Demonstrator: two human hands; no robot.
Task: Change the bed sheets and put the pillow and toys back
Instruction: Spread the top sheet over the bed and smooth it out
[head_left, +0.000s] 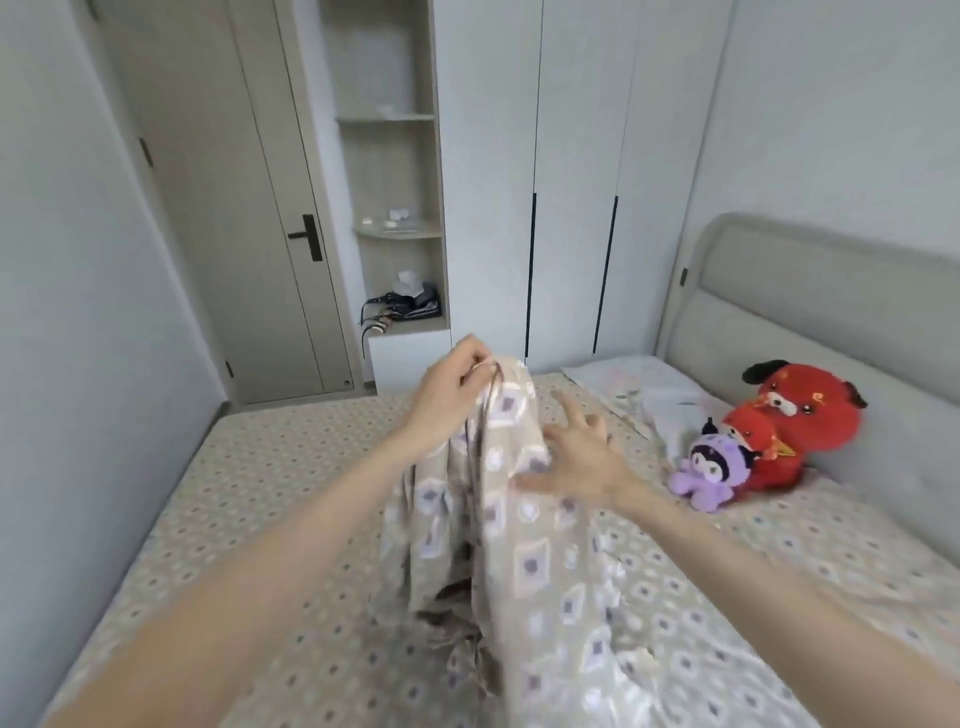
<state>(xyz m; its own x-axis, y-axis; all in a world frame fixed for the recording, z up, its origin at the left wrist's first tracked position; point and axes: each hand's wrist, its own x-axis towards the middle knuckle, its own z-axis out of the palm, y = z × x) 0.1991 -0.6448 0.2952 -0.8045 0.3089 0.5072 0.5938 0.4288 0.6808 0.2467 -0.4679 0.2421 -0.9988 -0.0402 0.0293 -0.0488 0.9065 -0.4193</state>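
Note:
A beige sheet with purple and white squares (519, 519) hangs bunched above the bed. My left hand (449, 395) pinches its top edge and holds it up. My right hand (571, 457) has spread fingers and touches the hanging cloth from the right. The bed (260, 467) is covered with a sheet of the same pattern. A white pillow (639, 384) lies at the head. Beside it, against the headboard, sit a big red plush toy (810, 410), a smaller red one (753, 431) and a purple plush toy (711, 473).
A grey padded headboard (831, 301) stands at the right. White wardrobe doors (571, 182) and open shelves (389, 182) with small items stand behind the bed. A closed door (223, 208) is at the back left, and a wall (78, 312) runs along the bed's left side.

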